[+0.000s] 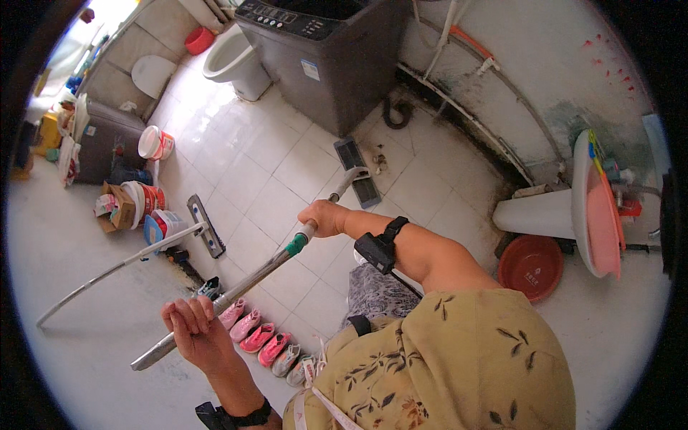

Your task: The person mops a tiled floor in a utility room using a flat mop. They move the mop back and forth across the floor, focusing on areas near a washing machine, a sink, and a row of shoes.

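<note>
In the head view, my right hand (324,217) grips the lower part of a metal mop handle (258,278), just below a green wrapped band (296,245). My left hand (194,329) is closed around the same handle near its upper end. The handle runs down to a flat mop head (357,172) with dark pads, lying on the white floor tiles (301,166). Small dark debris (379,160) lies beside the head. A second flat mop (207,226) leans at the left, its long handle reaching the lower left.
A dark washing machine (322,70) and a toilet (239,62) stand ahead. Buckets (156,143) and a cardboard box (119,207) are at the left. Shoes (259,337) line the wall below. A pedestal sink (537,214) and a red basin (529,269) are at the right.
</note>
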`<state>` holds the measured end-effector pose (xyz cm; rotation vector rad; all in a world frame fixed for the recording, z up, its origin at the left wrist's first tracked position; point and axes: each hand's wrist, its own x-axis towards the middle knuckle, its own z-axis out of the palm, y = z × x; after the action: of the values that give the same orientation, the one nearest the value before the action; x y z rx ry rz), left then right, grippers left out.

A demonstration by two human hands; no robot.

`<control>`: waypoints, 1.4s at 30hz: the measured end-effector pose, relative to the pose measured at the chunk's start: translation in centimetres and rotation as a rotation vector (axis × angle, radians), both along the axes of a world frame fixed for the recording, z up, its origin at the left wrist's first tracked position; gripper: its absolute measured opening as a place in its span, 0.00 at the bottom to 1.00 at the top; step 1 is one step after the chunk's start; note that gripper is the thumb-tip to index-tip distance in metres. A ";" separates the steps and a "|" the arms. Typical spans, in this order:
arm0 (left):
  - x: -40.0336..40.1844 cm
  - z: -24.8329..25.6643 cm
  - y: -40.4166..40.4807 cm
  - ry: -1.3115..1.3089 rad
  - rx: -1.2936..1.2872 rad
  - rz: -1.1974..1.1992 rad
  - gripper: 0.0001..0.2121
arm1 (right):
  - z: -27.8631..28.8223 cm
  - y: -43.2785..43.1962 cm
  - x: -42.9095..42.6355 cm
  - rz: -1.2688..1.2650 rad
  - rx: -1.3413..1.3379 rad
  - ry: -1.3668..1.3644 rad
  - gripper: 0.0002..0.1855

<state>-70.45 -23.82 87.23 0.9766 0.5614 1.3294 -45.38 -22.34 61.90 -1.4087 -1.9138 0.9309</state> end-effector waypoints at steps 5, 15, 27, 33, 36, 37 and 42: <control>-1.4 2.7 -3.6 0.043 0.040 0.116 0.09 | 1.8 -3.2 -2.5 0.025 0.144 0.094 0.06; -8.4 9.4 -14.2 0.046 0.187 0.251 0.07 | 6.2 -10.9 -14.2 0.109 0.209 0.201 0.09; -5.6 10.2 -20.9 0.167 0.028 0.631 0.06 | 5.2 -15.9 -17.7 0.380 0.117 0.457 0.08; -0.9 7.6 -19.7 0.159 0.112 0.602 0.08 | 3.8 -15.9 -10.8 0.329 0.031 0.406 0.08; 2.2 6.9 -18.4 0.140 0.153 0.507 0.09 | 3.8 -14.8 -6.8 0.280 0.005 0.329 0.06; 3.2 6.8 -18.0 0.129 0.154 0.450 0.09 | 3.6 -14.4 -5.3 0.266 -0.020 0.268 0.07; 9.5 5.6 -15.6 0.147 0.222 0.277 0.04 | 2.0 -12.5 1.3 0.072 0.069 0.296 0.08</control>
<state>-60.90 -39.45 92.86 1.2178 0.6901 1.5994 -44.07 -34.87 63.85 -1.1001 -1.7642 1.0345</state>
